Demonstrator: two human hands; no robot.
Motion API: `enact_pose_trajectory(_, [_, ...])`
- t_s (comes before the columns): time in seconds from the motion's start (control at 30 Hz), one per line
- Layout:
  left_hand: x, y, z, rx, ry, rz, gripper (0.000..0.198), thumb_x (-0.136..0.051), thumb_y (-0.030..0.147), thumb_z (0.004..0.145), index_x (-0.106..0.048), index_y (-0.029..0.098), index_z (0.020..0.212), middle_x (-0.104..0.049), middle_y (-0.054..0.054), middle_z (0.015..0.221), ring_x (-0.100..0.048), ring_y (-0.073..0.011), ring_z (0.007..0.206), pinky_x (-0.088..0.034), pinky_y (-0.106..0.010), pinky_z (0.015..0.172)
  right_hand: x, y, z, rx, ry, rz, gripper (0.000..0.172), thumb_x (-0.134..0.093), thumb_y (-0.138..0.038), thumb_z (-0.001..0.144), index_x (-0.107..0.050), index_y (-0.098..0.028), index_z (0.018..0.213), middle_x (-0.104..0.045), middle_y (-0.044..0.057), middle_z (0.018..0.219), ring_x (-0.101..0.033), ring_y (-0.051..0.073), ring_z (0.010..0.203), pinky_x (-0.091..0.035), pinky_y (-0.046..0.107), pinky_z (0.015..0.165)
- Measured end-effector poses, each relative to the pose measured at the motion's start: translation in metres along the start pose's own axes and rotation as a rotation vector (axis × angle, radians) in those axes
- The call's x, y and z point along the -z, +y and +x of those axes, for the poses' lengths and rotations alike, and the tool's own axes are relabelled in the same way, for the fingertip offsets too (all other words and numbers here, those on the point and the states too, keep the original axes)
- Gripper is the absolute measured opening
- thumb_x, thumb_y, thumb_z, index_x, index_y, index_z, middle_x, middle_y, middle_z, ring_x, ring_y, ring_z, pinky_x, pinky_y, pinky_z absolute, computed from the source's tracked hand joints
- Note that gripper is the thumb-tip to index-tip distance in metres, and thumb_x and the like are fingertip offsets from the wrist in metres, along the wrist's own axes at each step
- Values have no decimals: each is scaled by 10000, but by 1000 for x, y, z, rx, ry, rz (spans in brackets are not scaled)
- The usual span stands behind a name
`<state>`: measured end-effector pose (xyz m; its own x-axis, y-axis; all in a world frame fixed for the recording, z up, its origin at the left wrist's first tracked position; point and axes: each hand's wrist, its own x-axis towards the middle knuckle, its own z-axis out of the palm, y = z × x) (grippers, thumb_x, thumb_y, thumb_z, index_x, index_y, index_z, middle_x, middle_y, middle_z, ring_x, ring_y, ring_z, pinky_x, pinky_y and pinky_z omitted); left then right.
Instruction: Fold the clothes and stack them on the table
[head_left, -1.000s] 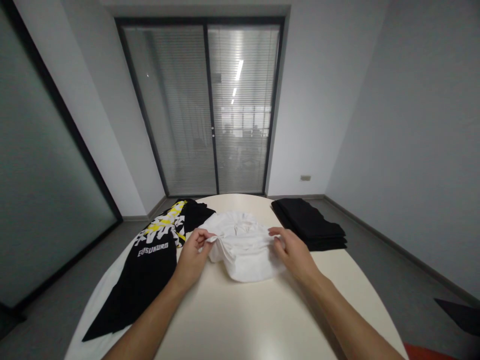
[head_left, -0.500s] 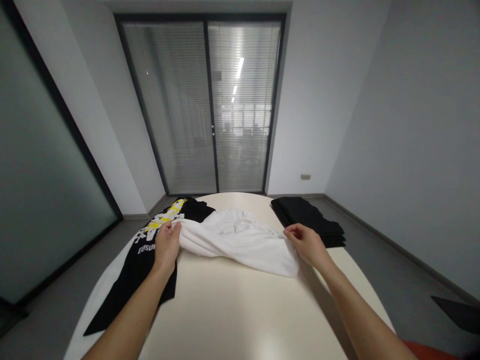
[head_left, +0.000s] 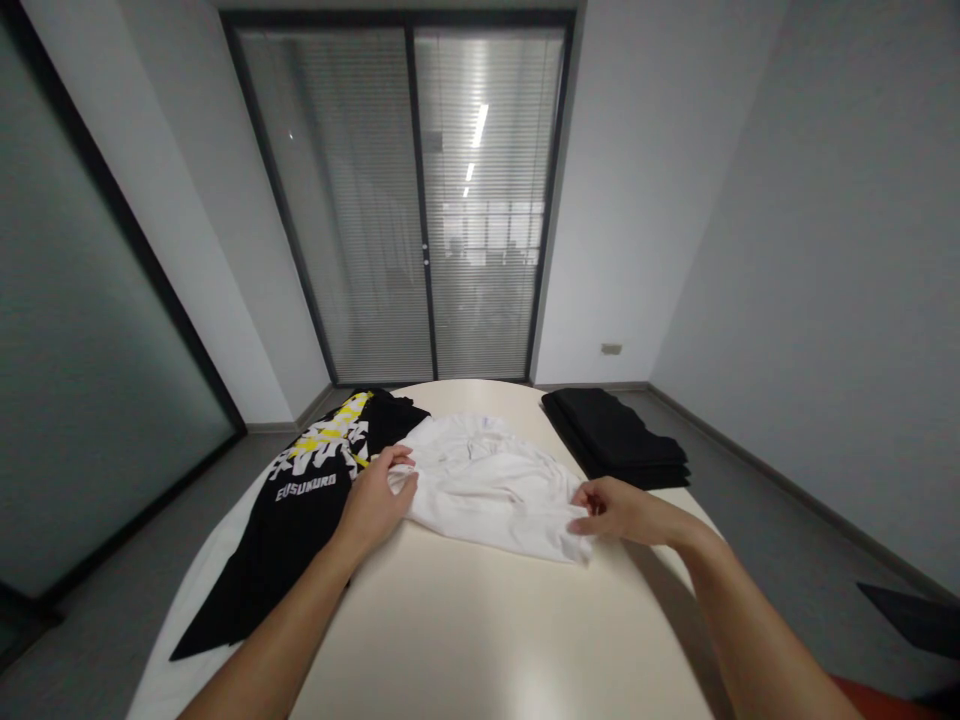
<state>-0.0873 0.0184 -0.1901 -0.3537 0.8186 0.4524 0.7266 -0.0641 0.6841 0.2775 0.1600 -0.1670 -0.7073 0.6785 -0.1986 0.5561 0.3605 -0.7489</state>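
A white T-shirt [head_left: 487, 490] lies loosely spread and wrinkled on the table, its collar on the far side. At its left edge is my left hand [head_left: 381, 500], thumb and fingers apart around the cloth without pinching it. My right hand [head_left: 611, 510] is at the right edge, the thumb separated from the bent fingers, near or touching the fabric. A black T-shirt [head_left: 300, 540] with white and yellow print lies on the left, partly behind my left forearm and beside the white one.
A stack of folded black clothes [head_left: 615, 435] sits at the table's far right edge. The pale rounded table [head_left: 480, 630] reaches towards a glass door with blinds [head_left: 480, 200]. A dark object [head_left: 911, 615] shows low on the right, above something red.
The white T-shirt's near edge has come down onto the table and unrolled flatter. My left hand has moved right and loosened; the right hand has shifted slightly nearer and its fingers have parted.
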Motion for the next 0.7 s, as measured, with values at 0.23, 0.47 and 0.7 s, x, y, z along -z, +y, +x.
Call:
enact_pose_trajectory(0.23, [-9,0,-8,-179,-135,181,379,-644,288,832,-628,209,1202,-689,-74,1121,-612,-250,1063,-449,-407,982,-14,-5,20,259,369,-7,276,-678,-448,816,-561,-198,812,-562,-14,744,-488,135,679,-375,250,609])
enact_pose_trajectory(0.47, [-11,0,-15,-267,-288,311,419,-746,309,782,-676,232,1187,-650,-72,1224,-549,-280,1153,-416,-441,1043,-26,-15,29,330,489,101,366,-771,-452,751,-587,-212,957,-542,-27,764,-492,134,682,-395,257,629])
enact_pose_trajectory(0.7, [-9,-10,-13,-145,-198,380,512,-655,449,850,-624,173,1279,-580,-142,1347,-505,-322,1251,-392,-464,1083,-21,-19,24,307,363,341,498,-793,-533,709,-617,-197,1032,-554,-8,805,-512,133,723,-430,249,655])
